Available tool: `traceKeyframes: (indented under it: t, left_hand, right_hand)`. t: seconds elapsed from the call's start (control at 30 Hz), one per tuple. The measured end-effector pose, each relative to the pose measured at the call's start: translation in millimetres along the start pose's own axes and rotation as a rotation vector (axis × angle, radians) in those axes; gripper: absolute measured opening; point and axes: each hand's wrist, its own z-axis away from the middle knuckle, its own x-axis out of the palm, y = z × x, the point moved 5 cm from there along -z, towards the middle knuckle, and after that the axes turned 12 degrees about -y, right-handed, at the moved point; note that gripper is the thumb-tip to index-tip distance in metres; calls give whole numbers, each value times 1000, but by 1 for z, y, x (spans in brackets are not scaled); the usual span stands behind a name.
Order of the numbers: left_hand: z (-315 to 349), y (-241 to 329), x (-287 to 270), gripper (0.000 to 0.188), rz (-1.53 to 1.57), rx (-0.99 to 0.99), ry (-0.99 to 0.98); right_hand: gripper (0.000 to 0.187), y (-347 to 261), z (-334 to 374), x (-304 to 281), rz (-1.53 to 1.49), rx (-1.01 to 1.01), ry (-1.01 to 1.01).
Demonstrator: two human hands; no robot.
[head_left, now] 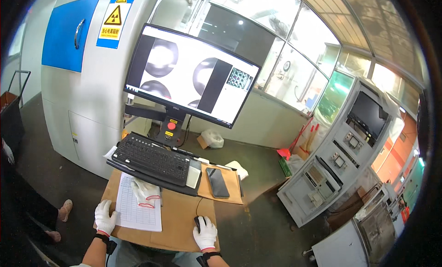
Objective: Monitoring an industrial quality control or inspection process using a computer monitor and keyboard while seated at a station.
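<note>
1. L side: a person's foot (67, 210) is on the floor, well apart from your desk (179, 216); the machine (87, 97) stands behind.
2. Your L hand (105, 218), gloved, rests at the desk's L edge, beside the paper (133, 218). Fingers are loosely bent, thumb apart; I see nothing gripped.
3. Spare gloves (146, 193) lie on the paper's upper part, near the keyboard (152, 159), so L hand has not much free room upward.
4. Monitor (189, 78) shows big grey round shapes plus a small green pic. I judge the step in hand is viewing it w/ the mouse (197, 223).
5. Your R hand (206, 235), also gloved, is closed over this mouse, near the desk's R edge. Next move prob. calls for small, steady shifts, eyes on monitor.
6. Open room is to the mouse's L, approx. up to the paper; to its R, very little. Cord (198, 206) runs up toward the keyboard side.
7. Phone (218, 182) lies above, apart from R hand.
</note>
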Motion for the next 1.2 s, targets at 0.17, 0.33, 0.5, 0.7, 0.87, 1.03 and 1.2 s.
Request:
traceKeyframes:
  t: [0.17, 0.33, 0.5, 0.7, 0.87, 1.03, 1.2]
  left_hand:
    - [8, -6, -3, 53, -12, -41, -25]
    - [4, -2, -1, 53, -22, -30, -21]
    - [2, 3, -3, 52, -15, -6, 0]
    - [5, -1, -3, 50, -19, 1, -2]
    - [3, 4, -6, 48, -14, 18, 4]
    - [3, 6, -7, 47, -50, 22, 14]
    - [3, 7, -9, 47, 0, -24, -15]
  right_hand:
    - [53, 0, -1, 6, -11, 3, -8]
    - [54, 1, -1, 7, -4, 1, -3]
    - [54, 1, -2, 4, 1, -2, -1]
    - [54, 0, -3, 3, -14, -20, -8]
    - [52, 0, -2, 2, -1, -21, -16]
    - [52, 3, -2, 8, -14, -5, -25]
    - [53, 1, -3, 5, -3, -8, -20]
